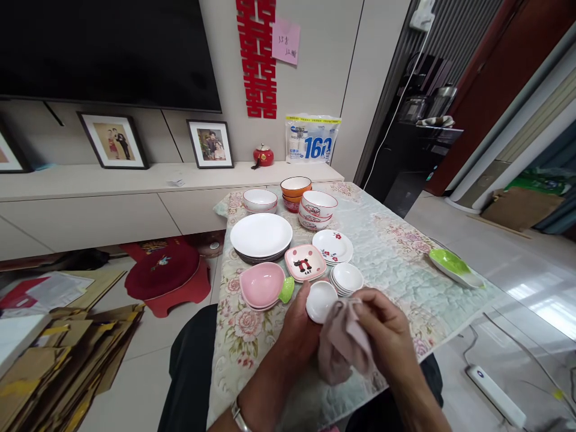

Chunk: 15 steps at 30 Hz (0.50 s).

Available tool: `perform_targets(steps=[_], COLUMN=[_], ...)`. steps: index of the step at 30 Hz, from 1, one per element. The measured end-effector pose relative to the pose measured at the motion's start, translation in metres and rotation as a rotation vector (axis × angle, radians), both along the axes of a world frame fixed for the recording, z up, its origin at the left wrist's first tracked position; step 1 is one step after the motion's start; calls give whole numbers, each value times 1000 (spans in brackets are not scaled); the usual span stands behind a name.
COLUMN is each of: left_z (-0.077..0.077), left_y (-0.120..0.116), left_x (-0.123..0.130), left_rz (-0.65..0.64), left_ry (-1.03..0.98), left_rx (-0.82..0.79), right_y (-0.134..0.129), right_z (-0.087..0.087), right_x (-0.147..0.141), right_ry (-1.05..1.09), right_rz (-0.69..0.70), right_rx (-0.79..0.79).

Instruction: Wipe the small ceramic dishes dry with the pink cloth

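The left hand (294, 333) has closed fingers around a small white dish (321, 302), holding it tilted over the near part of the floral-covered worktop (252, 354). And here's the right hand (389, 330), fingers pinched on a bunched pinkish cloth (344, 345) that hangs down right beside the dish, overlapping its edge from this view!

Just beyond the held dish sits a stack of small white dishes (348, 278), and behind that, the flower-patterned plates (333, 246), piled up too. To the left of those, it's the square cat plate (305, 263), pink-rimmed and lettered "CAT". Nearer the left edge, a pink strawberry-shaped bowl (261, 284) shows off its green leaf handle (287, 290), and behind it a broad white oval plate (261, 234) tops darker ones.

Along the far end, three groups of bowls line up: white bowls (260, 200) on the left, orange bowls (296, 187) over a red one in the middle, red-rimmed white bowls (318, 205) to the right. And way out at the right edge of the worktop, well apart from the rest, lies a green-and-white leaf-shaped dish (454, 267)!
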<state>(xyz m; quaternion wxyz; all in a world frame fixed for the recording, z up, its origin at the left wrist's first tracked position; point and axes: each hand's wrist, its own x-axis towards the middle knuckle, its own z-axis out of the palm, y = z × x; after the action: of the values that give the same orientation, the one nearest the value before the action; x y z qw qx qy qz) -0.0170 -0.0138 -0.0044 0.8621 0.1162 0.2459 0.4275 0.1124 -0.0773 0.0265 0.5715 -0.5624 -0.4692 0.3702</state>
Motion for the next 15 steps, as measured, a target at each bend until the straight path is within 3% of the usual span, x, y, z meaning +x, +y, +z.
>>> perform_targets(steps=[6,10,15], left_z=[-2,-3,-8], left_y=[1,1,0], left_x=[1,1,2], left_rz=[25,125,157], left_ry=[-22,54,104], left_rx=[-13,33,61], right_y=[17,16,16], right_z=[-28,-37,-36], right_x=[-30,-36,-36], right_ry=[-579,-747,-803], right_rz=[93,129,173], right_rx=[247,245,270])
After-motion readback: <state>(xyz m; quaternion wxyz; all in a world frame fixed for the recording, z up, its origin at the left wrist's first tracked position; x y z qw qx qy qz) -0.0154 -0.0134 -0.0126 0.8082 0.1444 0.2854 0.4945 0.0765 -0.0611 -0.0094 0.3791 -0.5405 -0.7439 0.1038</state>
